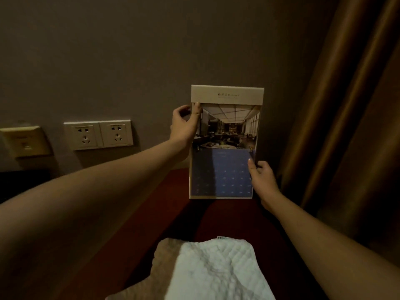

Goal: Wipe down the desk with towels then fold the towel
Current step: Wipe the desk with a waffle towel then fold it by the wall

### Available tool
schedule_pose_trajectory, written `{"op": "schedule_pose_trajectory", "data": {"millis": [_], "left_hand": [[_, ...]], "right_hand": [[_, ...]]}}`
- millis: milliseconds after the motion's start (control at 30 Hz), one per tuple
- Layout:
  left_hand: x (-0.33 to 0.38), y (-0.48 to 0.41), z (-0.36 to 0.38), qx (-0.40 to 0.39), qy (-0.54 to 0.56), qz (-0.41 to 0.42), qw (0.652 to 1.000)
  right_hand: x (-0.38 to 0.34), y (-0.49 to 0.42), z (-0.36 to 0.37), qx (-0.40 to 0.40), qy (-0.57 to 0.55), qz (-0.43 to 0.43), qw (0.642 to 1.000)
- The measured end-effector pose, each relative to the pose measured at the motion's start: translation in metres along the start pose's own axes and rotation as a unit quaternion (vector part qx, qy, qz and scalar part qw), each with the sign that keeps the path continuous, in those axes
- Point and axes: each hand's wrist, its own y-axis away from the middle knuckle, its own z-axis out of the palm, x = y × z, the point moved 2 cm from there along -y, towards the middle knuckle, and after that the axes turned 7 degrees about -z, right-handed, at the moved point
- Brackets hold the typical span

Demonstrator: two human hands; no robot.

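Both hands hold a calendar card (225,144) upright over the far end of the dark red worktop (164,213). The left hand (184,124) pinches its upper left edge, and the right hand (263,176) has its fingers (251,167) clamped on the lower right edge. The white towel (212,271) lies rumpled on the near end, untouched. Wall sockets (98,134) sit to the left and a curtain (346,126) hangs on the right.

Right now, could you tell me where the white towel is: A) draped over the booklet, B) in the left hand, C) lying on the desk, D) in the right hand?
C: the towel lies on the desk while the left hand and right hand hold the booklet.
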Motion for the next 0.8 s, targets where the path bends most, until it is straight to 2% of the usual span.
{"op": "schedule_pose_trajectory", "data": {"millis": [100,167,233,333,467,667,733,800], "left_hand": [[-0.031,0.026,-0.017,0.093,-0.062,-0.016,0.994],[-0.059,0.047,-0.026,0.036,-0.072,-0.082,0.993],[-0.079,0.066,-0.032,-0.081,-0.099,-0.13,0.983],[-0.103,0.078,-0.032,-0.162,-0.1,-0.131,0.973],[-0.118,0.082,-0.027,-0.168,-0.194,-0.088,0.962],[-0.121,0.079,-0.031,-0.193,-0.323,-0.098,0.921],[-0.122,0.079,-0.03,-0.201,-0.316,-0.113,0.92],[-0.122,0.081,-0.031,-0.209,-0.264,-0.14,0.931]], "right_hand": [[0.005,0.013,-0.004,-0.003,0.014,-0.041,0.999],[0.003,0.019,-0.008,-0.012,-0.012,-0.039,0.999],[0.001,0.02,-0.008,-0.032,-0.032,-0.029,0.999],[0.004,0.019,-0.003,-0.062,-0.017,-0.053,0.997],[0.011,0.018,-0.002,-0.06,0.006,-0.06,0.996],[0.015,0.019,-0.001,-0.072,0.011,-0.019,0.997],[0.011,0.02,-0.001,-0.068,0.011,-0.009,0.998],[0.008,0.026,-0.001,-0.04,0.032,-0.023,0.998]]}}
